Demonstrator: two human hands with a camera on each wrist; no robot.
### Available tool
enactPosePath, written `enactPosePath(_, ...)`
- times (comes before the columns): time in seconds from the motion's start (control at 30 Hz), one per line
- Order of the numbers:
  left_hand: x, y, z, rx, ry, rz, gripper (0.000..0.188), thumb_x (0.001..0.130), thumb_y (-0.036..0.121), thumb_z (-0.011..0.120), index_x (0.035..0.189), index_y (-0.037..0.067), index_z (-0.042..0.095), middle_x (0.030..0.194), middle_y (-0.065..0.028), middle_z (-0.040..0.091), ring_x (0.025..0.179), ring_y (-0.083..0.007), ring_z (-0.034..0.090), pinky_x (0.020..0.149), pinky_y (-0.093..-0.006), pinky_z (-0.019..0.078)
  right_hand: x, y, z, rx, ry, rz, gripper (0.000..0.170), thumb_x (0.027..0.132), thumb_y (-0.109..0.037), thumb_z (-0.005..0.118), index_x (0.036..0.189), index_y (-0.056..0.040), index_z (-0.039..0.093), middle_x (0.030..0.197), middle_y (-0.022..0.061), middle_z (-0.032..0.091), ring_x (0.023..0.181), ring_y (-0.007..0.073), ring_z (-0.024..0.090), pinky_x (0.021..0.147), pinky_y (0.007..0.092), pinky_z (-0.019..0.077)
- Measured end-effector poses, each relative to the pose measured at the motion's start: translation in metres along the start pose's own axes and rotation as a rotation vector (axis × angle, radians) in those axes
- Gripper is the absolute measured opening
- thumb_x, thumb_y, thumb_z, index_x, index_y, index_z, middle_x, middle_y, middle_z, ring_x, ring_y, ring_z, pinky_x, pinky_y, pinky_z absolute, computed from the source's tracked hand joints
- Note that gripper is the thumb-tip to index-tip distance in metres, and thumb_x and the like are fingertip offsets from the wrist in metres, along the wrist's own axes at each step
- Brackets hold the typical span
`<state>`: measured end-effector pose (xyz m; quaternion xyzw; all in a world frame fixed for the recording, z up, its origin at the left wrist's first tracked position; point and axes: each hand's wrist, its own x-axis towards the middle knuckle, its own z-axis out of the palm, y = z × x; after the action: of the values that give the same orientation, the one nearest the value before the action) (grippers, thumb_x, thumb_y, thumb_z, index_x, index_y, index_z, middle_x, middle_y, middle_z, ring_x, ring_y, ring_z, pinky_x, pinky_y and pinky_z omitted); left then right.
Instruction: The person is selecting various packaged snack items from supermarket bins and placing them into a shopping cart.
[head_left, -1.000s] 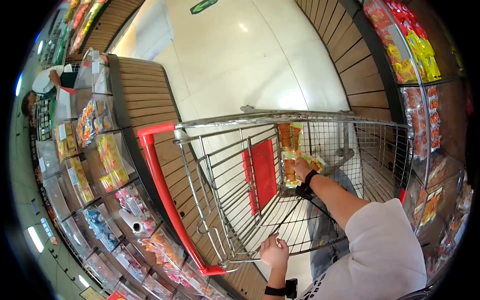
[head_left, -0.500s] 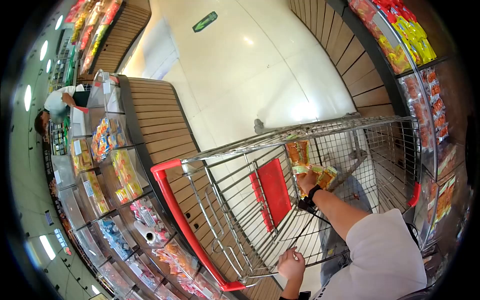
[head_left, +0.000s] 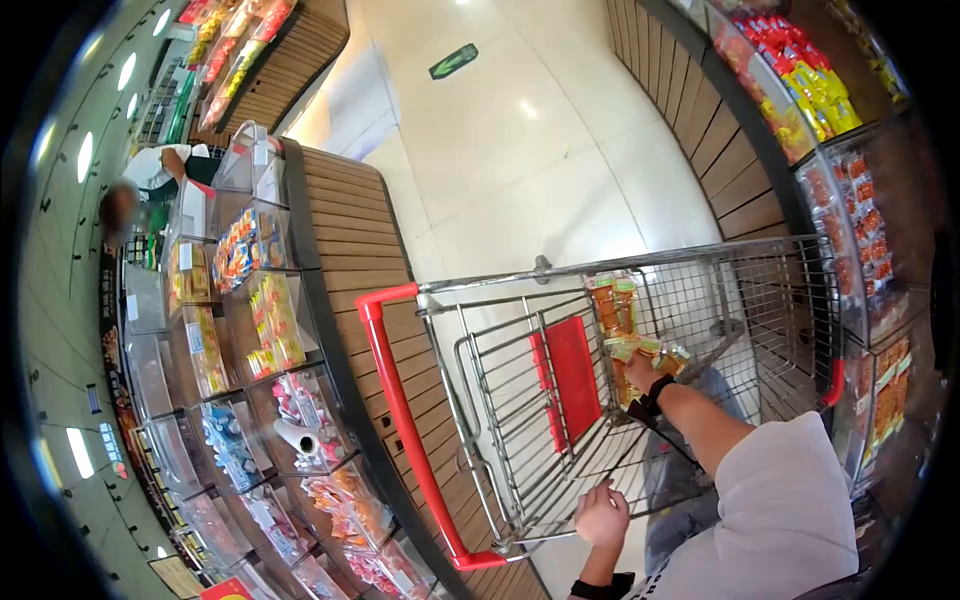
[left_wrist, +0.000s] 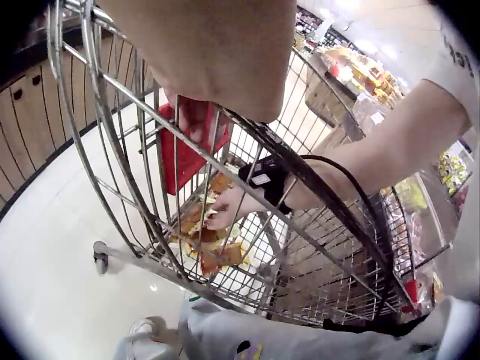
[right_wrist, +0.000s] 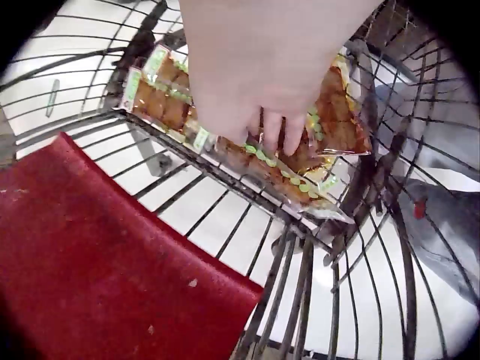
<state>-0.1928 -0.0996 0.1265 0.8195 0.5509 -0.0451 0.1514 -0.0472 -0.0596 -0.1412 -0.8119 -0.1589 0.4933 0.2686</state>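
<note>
Inside the metal shopping cart [head_left: 520, 290], my right hand [head_left: 640, 374] reaches down to several clear, green-trimmed packets of reddish-brown snack food [head_left: 613, 308]. In the right wrist view, its bent fingers grip a snack packet [right_wrist: 300, 187] near the wire corner; the thumb is hidden. Other packets [right_wrist: 154, 105] lie beside and under that hand. My left hand [head_left: 602, 515] hovers by the cart's near side rail, fingers loosely curled and holding nothing. A black band with a camera circles each wrist.
The cart has a red handle [head_left: 410, 420] and a red panel [head_left: 567, 385]. Clear bins of wrapped sweets [head_left: 278, 325] line the left; packaged snacks [head_left: 855, 225] hang on the right. Pale tiled floor [head_left: 500, 180] runs between wood-slatted bases. A person [head_left: 160, 170] leans over the far-left shelf.
The head view has shifted, so cart and shelves appear further right. My right hand stays among the packets, where one now lies crosswise by the fingers. My left hand stays beside the rail.
</note>
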Motion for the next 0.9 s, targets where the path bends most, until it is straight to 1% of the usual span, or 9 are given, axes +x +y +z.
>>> enactPosePath(0.1,-0.009,-0.008,0.006,-0.007,0.026,0.018,0.016,0.065,0.014,0.049,0.076,0.01,0.059,0.069,-0.0054,0.056,0.061,-0.0226,0.052,0.054,-0.0319,0.0426,-0.008,0.017,0.003,0.065,0.069,-0.21,0.009,0.067,0.003,0.043,0.07,-0.0053,0.046,0.062,0.0127,0.046,0.06,0.0267,0.046,0.057,0.0348,0.0387)
enactPosePath(0.2,-0.012,-0.007,0.001,0.043,-0.014,0.026,0.023,0.065,0.016,0.049,0.087,0.01,0.056,0.07,-0.0054,0.055,0.066,-0.0223,0.052,0.054,-0.0336,0.0424,-0.06,-0.006,-0.038,0.676,-0.291,-0.041,0.025,0.077,-0.005,0.042,0.101,-0.0091,0.038,0.072,0.0053,0.045,0.06,0.0137,0.048,0.047,0.0261,0.0412)
enactPosePath(0.3,-0.017,-0.008,0.0,-0.012,0.034,0.036,0.034,0.067,0.02,0.049,0.1,0.01,0.048,0.078,-0.0065,0.054,0.071,-0.0228,0.052,0.055,-0.0365,0.0427,-0.146,-0.065,-0.112,0.692,-0.402,-0.135,0.03,0.081,-0.005,0.038,0.111,-0.0068,0.033,0.083,0.0064,0.049,0.07,0.0158,0.054,0.057,0.0263,0.0469)
enactPosePath(0.37,-0.016,-0.003,-0.02,-0.287,0.037,0.173,0.046,0.068,0.015,0.053,0.11,0.004,0.038,0.099,-0.0154,0.045,0.091,-0.0302,0.044,0.074,-0.037,0.0388,-0.183,-0.08,-0.141,0.742,-0.45,-0.236,0.033,0.081,-0.004,0.038,0.113,-0.0042,0.031,0.087,0.0082,0.05,0.071,0.0169,0.054,0.06,0.0272,0.0468)
enactPosePath(0.5,-0.025,0.033,-0.099,-0.484,0.123,0.529,0.064,0.066,0.005,0.056,0.12,0.0,0.021,0.119,-0.0229,0.026,0.11,-0.0325,0.029,0.091,-0.0344,0.0247,-0.27,-0.12,-0.187,0.692,-0.598,-0.527,0.033,0.081,-0.005,0.038,0.113,-0.0034,0.03,0.091,0.0091,0.048,0.078,0.017,0.053,0.067,0.0279,0.0469)
enactPosePath(0.63,-0.044,0.055,-0.141,-0.932,0.032,0.705,0.069,0.065,0.005,0.059,0.12,0.0,0.018,0.111,-0.0181,0.035,0.1,-0.0289,0.04,0.084,-0.0367,0.0336,-0.374,-0.16,-0.196,0.237,-0.362,-1.049,0.025,0.078,-0.005,0.044,0.103,-0.0022,0.039,0.09,0.0093,0.048,0.077,0.0171,0.051,0.067,0.0262,0.0434)
enactPosePath(0.73,-0.074,0.043,-0.173,-1.871,-0.713,0.248,0.06,0.064,0.001,0.05,0.118,0.0,0.023,0.11,-0.0142,0.04,0.094,-0.0263,0.047,0.079,-0.0359,0.041,-0.445,-0.178,-0.207,0.141,0.05,-1.219,0.018,0.072,-0.002,0.052,0.089,-0.002,0.045,0.086,0.0086,0.046,0.08,0.0158,0.046,0.07,0.0259,0.0378)
enactPosePath(0.8,-0.092,0.043,-0.193,-1.91,-1.019,0.434,0.063,0.062,0.01,0.052,0.117,0.0,0.025,0.112,-0.0173,0.039,0.098,-0.0307,0.045,0.08,-0.0423,0.0397,-0.478,-0.179,-0.209,0.261,0.474,-1.098,0.018,0.071,-0.001,0.053,0.087,-0.0012,0.046,0.086,0.0079,0.046,0.079,0.0145,0.046,0.068,0.0247,0.0378)
enactPosePath(0.9,-0.12,0.044,-0.206,-1.887,-1.24,0.512,0.072,0.058,0.017,0.057,0.12,0.001,0.023,0.113,-0.0192,0.037,0.097,-0.0357,0.043,0.079,-0.0487,0.0374,-0.492,-0.165,-0.218,0.553,0.053,-0.94,0.011,0.078,-0.009,0.048,0.085,-0.0008,0.048,0.08,0.0017,0.048,0.073,0.0073,0.044,0.065,0.0219,0.0374)
